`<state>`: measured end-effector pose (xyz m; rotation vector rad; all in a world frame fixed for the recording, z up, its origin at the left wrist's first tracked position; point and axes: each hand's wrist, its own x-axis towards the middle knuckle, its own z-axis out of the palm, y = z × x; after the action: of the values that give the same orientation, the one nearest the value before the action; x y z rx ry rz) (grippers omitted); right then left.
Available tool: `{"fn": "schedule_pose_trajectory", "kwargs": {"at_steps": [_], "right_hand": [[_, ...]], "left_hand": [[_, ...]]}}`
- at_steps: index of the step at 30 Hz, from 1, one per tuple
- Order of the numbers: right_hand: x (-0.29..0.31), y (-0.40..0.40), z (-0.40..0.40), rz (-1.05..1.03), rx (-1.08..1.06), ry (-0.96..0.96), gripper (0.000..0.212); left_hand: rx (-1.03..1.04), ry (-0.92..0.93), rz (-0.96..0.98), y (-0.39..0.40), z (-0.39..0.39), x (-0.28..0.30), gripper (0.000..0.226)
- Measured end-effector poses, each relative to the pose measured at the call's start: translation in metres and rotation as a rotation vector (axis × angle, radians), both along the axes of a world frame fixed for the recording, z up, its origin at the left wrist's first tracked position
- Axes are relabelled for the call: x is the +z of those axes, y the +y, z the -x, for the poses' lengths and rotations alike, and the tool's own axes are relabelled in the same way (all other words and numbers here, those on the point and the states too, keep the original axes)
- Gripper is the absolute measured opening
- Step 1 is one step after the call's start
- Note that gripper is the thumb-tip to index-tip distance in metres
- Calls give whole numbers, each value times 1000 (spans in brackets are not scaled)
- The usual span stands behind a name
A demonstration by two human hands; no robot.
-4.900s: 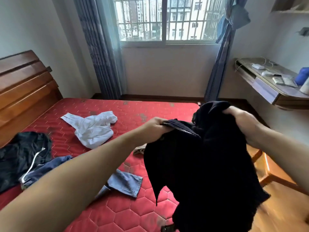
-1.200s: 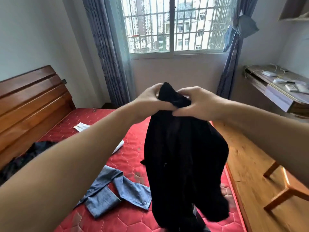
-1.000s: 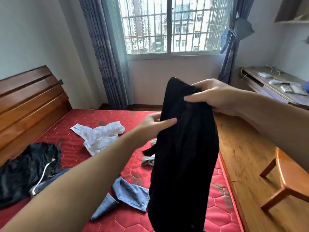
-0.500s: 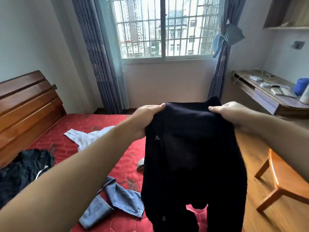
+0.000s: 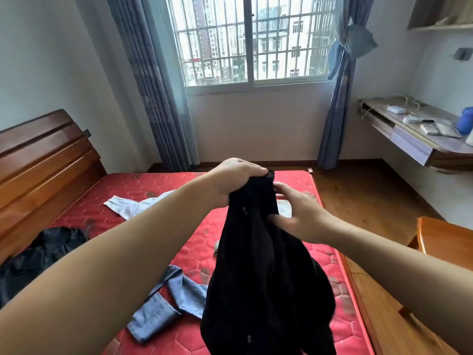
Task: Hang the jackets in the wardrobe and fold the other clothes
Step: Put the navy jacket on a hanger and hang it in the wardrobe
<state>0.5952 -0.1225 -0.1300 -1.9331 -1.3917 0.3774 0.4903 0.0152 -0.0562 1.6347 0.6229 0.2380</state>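
Note:
A black garment point(image 5: 266, 272) hangs bunched in the air over the red mattress point(image 5: 153, 185). My left hand point(image 5: 235, 180) grips its top edge in a fist. My right hand point(image 5: 297, 213) lies against the garment's right side just below, fingers spread and the thumb against the cloth; whether it pinches any fabric is hidden. On the mattress lie a white shirt point(image 5: 133, 206), blue jeans point(image 5: 169, 298) and a dark jacket with a white cord point(image 5: 33, 257) at the left edge.
A wooden headboard point(image 5: 43, 160) stands at the left. A wall-mounted desk point(image 5: 419, 139) with small items and a blue bottle point(image 5: 465, 120) is at the right. A wooden stool point(image 5: 445, 242) stands on the wood floor beside the bed. Curtains frame the barred window.
Half a second ago both hands held the garment spread wide by its top edge. Now my left hand holds the top gathered, and my right hand has let go and moved in against the cloth.

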Motion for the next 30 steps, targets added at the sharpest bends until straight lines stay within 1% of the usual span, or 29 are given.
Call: {"fn": "schedule_pose_trajectory", "kwargs": {"at_steps": [1, 4, 5, 8, 11, 13, 14, 15, 17, 18, 19, 20, 22, 24, 26, 29, 30], "right_hand": [[-5, 4, 1, -2, -24, -9, 57], [-11, 16, 6, -52, -38, 61, 28], [-8, 18, 7, -69, -50, 68, 26], [12, 21, 10, -133, -33, 104, 29], [43, 26, 17, -183, -44, 80, 32], [64, 31, 21, -199, -62, 53, 39], [74, 33, 22, -209, -63, 47, 41], [85, 35, 22, -218, -68, 37, 42], [105, 34, 22, -241, -83, 26, 43], [113, 33, 20, -251, -93, 21, 43], [121, 30, 19, -255, -99, 10, 44], [129, 27, 17, -257, -104, -13, 45], [140, 20, 11, -265, -115, -56, 46], [148, 9, 1, -278, -152, -72, 46], [154, -4, -12, -290, -212, -82, 44], [158, -22, -26, -296, -272, -103, 42], [158, -26, -30, -297, -282, -94, 40]], "left_hand": [[-8, -2, -13, 2, 3, 0, 14], [8, -3, -33, 7, 16, 2, 13], [23, -3, -52, 10, 21, 0, 12], [89, -36, -195, 23, 35, -12, 7], [146, -237, -323, 24, 44, -32, 9], [117, -368, -307, 17, 47, -51, 7], [80, -392, -307, 14, 49, -63, 19], [45, -366, -346, 11, 51, -77, 37], [30, -258, -500, 6, 55, -107, 70], [66, -236, -563, 4, 54, -121, 80], [136, -238, -611, 1, 54, -131, 83], [226, -253, -633, -1, 52, -138, 82], [375, -295, -673, -3, 48, -140, 72], [454, -305, -750, 2, 46, -134, 62], [462, -241, -855, 11, 49, -117, 51], [348, -69, -999, 28, 50, -81, 25], [318, -38, -1034, 33, 47, -69, 23]]}}
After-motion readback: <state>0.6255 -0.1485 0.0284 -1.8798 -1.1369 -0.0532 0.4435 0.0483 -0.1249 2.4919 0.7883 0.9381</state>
